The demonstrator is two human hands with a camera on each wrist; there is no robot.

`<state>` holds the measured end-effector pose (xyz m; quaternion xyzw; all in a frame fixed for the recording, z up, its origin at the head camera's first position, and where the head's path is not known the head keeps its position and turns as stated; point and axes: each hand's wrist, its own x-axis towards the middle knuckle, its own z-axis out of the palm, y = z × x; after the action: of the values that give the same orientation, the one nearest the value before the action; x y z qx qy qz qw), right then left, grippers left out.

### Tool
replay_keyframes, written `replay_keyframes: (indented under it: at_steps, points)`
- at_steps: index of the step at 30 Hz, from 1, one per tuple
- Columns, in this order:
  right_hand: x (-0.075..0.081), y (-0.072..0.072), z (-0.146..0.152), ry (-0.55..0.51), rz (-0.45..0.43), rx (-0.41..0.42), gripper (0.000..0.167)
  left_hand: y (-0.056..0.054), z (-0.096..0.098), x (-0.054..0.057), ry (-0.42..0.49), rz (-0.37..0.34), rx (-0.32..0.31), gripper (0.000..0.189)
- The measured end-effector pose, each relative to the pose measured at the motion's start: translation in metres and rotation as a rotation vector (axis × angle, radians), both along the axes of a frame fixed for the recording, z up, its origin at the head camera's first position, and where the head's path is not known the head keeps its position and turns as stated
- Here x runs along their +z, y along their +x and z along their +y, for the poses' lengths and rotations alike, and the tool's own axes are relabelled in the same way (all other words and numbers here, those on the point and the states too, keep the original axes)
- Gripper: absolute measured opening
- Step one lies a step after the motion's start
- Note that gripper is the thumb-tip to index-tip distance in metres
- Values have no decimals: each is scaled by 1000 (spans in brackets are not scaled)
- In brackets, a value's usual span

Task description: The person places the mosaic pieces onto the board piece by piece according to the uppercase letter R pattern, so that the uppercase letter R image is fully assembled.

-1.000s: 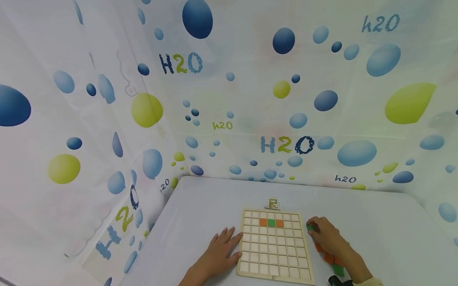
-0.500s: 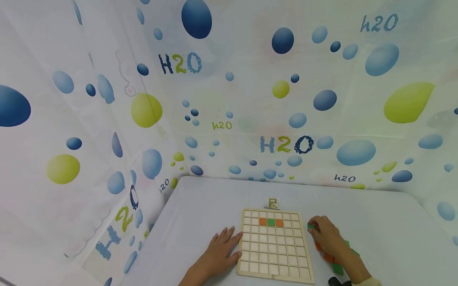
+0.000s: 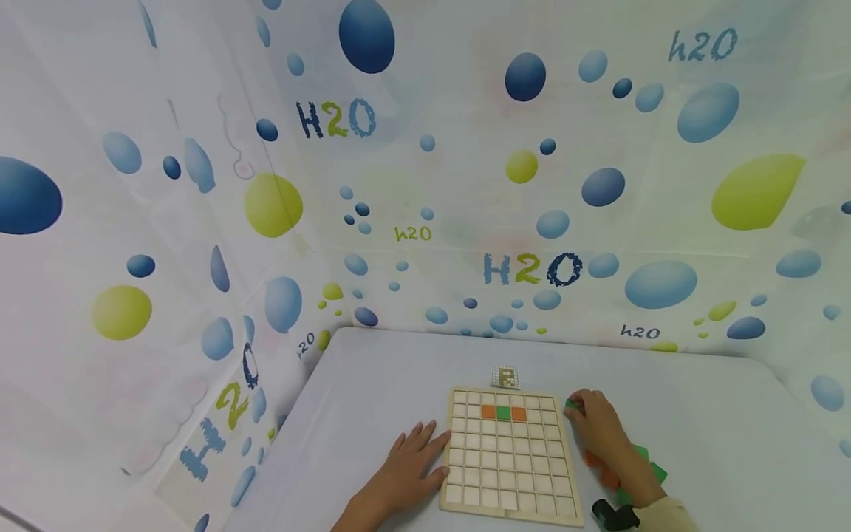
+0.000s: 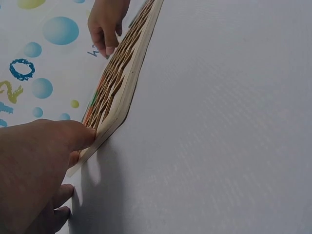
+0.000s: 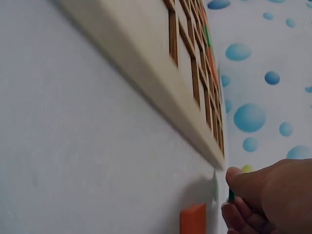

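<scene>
A wooden grid board lies flat on the white table. Two orange tiles and one green tile sit side by side in a row near its far edge. My left hand rests at the board's left edge, fingers spread, with the thumb and a finger touching the frame. Just off the board's far right side, my right hand pinches a green tile between thumb and fingers; most of that tile is hidden by them. Under and beside the right forearm lie loose orange tiles and green tiles.
A small printed card with a coloured grid pattern lies just beyond the board. A black device is strapped at the right wrist. White sheets with blue and green drops stand behind and left of the table.
My right hand has moved slightly away from me and towards the board's far right corner with the green tile, uncovering more loose green tiles. The left hand stays in place.
</scene>
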<state>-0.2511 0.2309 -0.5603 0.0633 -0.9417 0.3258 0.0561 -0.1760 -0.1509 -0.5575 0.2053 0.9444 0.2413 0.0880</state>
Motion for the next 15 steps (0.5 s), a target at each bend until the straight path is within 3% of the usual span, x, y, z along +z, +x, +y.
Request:
replay_keyframes:
  at_steps: [6,15]
  points:
    - [4,1,-22,-65,-42,19,26,0,1,3,-4,4,-3,62]
    - [4,0,-43,-38,-42,114,23,-1,-1,1,3,-3,-6,62]
